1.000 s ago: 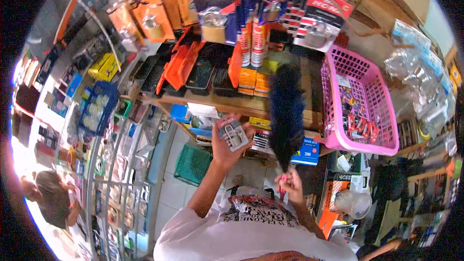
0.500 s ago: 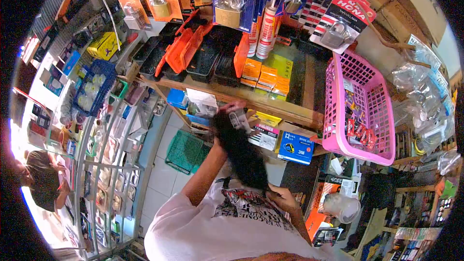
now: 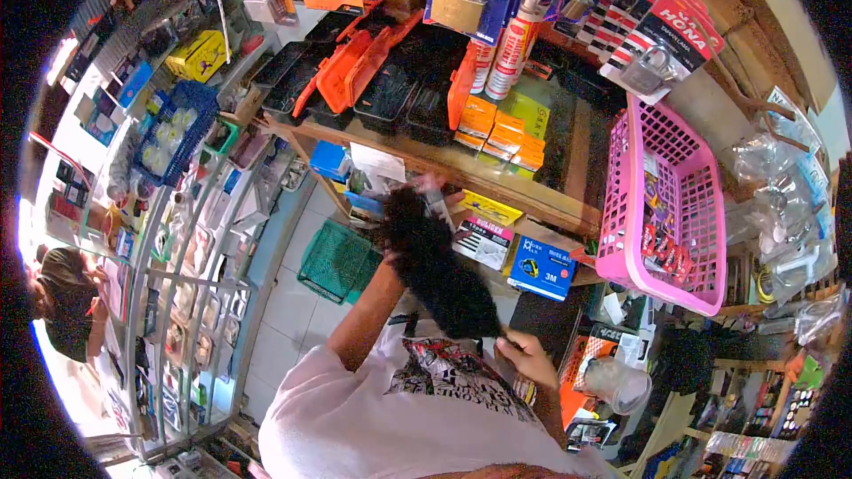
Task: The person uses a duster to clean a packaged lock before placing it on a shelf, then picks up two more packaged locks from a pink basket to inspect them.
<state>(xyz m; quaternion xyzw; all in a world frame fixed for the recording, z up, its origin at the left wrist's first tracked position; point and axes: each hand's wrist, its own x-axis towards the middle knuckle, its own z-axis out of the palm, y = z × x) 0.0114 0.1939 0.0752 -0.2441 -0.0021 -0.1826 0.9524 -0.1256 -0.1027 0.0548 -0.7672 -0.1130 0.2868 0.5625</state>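
Two hands busy, right hand (image 3: 530,357) gripping duster (image 3: 435,262), now swept across left hand's (image 3: 426,191) padlock pack (image 3: 437,204)

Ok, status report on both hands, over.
Right hand grips black duster. Left hand raised behind it, mostly hidden, holding packaged padlock. Wooden shelf just beyond.

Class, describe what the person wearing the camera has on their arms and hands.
Both arms are bare below short white sleeves of a T-shirt with a dark printed graphic. The left hand and right hand wear no gloves; no watch or rings are visible.
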